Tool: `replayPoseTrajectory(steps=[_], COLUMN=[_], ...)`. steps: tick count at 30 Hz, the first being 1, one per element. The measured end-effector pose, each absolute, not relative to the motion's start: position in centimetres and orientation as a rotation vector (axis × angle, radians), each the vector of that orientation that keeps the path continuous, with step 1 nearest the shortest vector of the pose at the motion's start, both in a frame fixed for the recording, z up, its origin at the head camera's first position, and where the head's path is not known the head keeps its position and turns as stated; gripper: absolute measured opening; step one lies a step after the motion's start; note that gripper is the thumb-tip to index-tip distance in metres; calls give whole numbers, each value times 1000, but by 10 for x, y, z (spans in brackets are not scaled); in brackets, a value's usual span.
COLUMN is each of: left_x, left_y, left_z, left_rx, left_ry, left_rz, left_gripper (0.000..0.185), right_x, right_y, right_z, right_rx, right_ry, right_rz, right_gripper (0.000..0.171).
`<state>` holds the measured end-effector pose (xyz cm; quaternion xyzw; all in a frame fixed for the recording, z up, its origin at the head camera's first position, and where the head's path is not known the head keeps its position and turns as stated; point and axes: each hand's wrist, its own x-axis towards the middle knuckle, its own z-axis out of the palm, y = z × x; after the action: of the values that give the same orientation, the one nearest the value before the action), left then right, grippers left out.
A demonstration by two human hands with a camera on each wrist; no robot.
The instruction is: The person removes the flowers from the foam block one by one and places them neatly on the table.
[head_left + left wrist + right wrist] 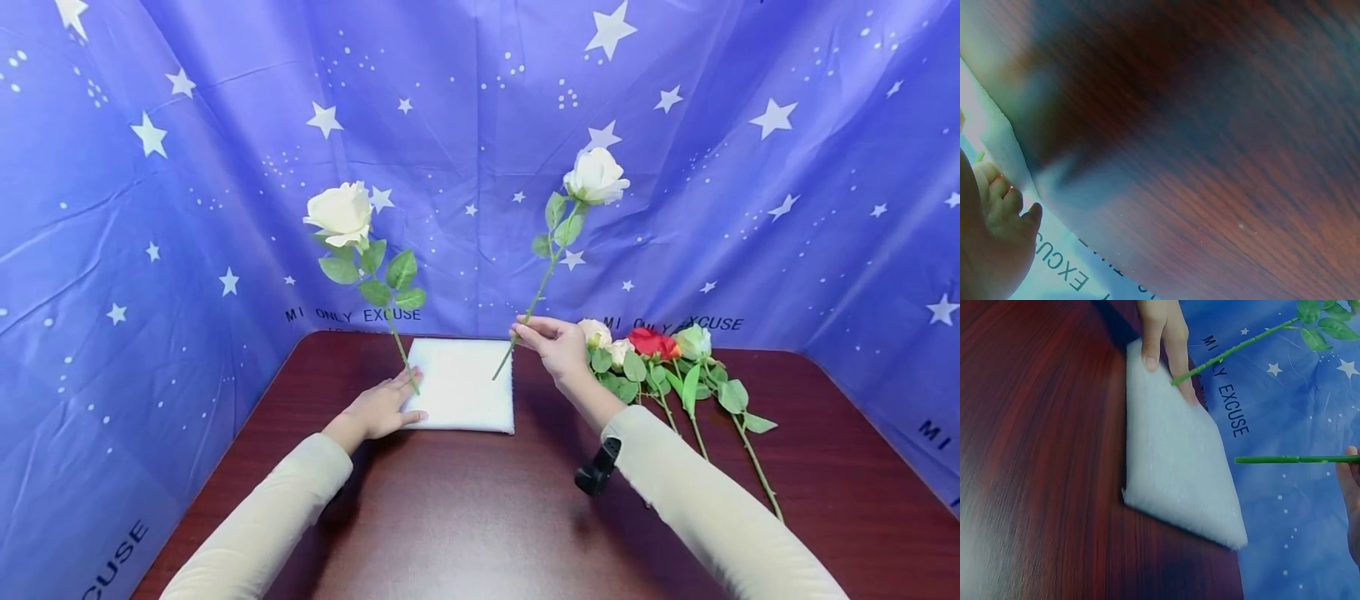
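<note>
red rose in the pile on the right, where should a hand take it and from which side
Take the red rose by its bare lower stem, probably from above on the near side. The stems fan out toward the table's front edge and lie apart there, while the blooms and leaves are crowded together at the back, close to the right hand that holds a white rose.

Upright rose (341, 215) beside open foam (461, 384)
</note>
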<state>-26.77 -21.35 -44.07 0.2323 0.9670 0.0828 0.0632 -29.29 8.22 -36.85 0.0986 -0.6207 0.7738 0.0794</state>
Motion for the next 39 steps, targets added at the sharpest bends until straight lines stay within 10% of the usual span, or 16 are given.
replayPoseTrajectory(steps=[39], left_x=[-267], left_y=[-218], left_z=[-441], left_rx=[745], left_ry=[2917], left_rz=[357], left_gripper=[80], right_x=[-238], right_y=[153], right_z=[-385], right_rx=[376], right_ry=[-2313], right_rz=[2264], right_gripper=[42])
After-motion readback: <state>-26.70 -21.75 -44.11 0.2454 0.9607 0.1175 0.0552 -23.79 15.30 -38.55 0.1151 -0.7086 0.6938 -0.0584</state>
